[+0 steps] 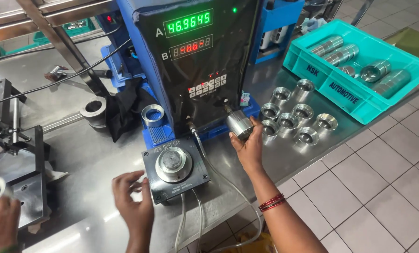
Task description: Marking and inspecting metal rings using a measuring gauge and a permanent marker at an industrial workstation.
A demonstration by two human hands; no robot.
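While right hand (248,146) pinches steel ring (240,124) right of gauge block (174,169); left hand (132,202) spread, empty, touching block; judgement: seat ring squarely.

Bright overhead light, steel table (92,161) glare, perhaps slight edge blur.

floor: pale grey square floor tiles (383,187) running along the right
bench: shiny stainless-steel workbench top (78,159) reflecting overhead light

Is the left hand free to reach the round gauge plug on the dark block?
Probably yes: the left hand is empty, beside the dark block, and nothing covers the round gauge plug.
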